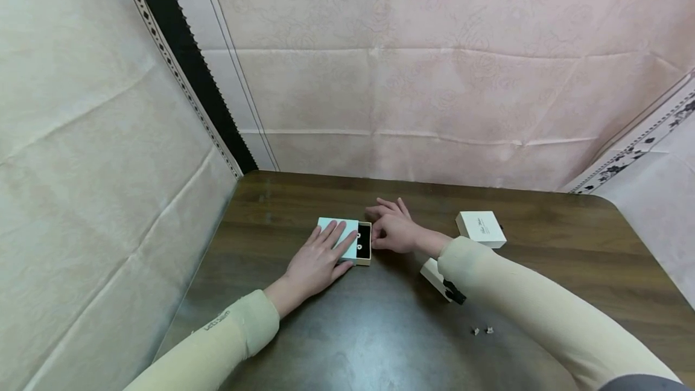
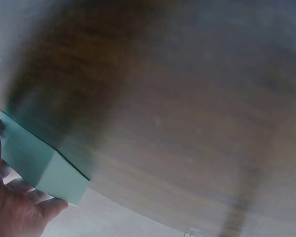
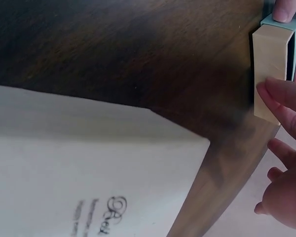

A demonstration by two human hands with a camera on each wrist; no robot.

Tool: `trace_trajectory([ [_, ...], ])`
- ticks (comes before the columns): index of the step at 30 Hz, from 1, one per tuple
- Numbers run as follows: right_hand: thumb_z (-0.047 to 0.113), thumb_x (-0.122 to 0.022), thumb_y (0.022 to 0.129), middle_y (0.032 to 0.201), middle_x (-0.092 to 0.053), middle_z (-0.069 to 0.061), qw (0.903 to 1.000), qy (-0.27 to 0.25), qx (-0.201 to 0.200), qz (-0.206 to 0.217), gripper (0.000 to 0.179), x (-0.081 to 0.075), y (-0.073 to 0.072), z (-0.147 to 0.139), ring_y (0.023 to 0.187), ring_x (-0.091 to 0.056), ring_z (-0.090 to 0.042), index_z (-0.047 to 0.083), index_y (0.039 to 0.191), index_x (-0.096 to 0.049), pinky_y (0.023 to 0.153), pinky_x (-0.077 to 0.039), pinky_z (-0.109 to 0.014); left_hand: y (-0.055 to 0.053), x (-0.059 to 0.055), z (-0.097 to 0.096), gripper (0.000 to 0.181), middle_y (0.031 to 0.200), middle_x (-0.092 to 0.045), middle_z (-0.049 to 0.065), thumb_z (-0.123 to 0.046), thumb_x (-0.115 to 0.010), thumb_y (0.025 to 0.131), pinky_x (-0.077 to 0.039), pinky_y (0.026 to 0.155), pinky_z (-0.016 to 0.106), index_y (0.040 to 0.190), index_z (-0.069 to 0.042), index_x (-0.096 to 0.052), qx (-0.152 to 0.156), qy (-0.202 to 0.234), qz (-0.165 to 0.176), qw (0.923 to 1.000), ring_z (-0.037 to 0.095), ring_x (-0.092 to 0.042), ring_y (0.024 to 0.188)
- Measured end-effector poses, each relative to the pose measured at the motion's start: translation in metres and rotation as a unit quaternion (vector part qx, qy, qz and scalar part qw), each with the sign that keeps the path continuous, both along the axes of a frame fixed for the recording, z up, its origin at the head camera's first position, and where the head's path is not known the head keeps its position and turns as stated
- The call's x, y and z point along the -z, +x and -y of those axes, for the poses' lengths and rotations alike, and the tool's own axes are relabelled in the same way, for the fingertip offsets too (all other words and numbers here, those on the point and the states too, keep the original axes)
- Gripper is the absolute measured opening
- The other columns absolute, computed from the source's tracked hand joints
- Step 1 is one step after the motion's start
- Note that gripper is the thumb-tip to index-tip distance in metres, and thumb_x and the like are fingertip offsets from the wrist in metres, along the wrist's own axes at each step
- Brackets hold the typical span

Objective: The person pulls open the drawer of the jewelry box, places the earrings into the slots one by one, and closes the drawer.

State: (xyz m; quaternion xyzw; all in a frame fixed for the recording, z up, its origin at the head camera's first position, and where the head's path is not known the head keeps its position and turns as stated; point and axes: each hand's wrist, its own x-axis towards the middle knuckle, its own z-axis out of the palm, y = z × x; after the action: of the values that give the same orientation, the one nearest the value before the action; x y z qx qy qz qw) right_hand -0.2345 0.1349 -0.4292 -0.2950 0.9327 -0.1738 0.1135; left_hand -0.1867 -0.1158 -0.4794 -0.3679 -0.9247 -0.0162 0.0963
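Observation:
A small jewellery box lies on the table, with a mint-green sleeve and a cream drawer partly out at its right end. Black lining shows in the drawer, with small shiny earrings on it. My left hand lies across the sleeve, fingers over the top and thumb at the near side, holding it. The green sides show beneath that hand in the left wrist view. My right hand touches the drawer's end face with thumb and index fingertips, its other fingers raised.
A white box with printed lettering stands to the right. Another white box with a black ribbon lies under the right forearm, partly hidden. Two small shiny pieces lie nearer on the wooden table. Pale cloth surrounds it.

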Motion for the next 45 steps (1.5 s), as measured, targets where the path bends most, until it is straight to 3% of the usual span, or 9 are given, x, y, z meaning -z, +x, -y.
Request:
trace_trajectory([
  [45, 0.019, -0.077, 0.1, 0.164, -0.046, -0.02, 0.9996, -0.013, 0.01, 0.021, 0.023, 0.005, -0.005, 0.022, 0.162, -0.018, -0.045, 0.021, 0.078, -0.077, 0.124, -0.001, -0.076, 0.001, 0.002, -0.002, 0.068, 0.167, -0.042, 0.019, -0.048, -0.059, 0.109, -0.037, 0.123, 0.055, 0.166, -0.015, -0.041, -0.002, 0.004, 0.001, 1.0, 0.036, -0.041, 0.155],
])
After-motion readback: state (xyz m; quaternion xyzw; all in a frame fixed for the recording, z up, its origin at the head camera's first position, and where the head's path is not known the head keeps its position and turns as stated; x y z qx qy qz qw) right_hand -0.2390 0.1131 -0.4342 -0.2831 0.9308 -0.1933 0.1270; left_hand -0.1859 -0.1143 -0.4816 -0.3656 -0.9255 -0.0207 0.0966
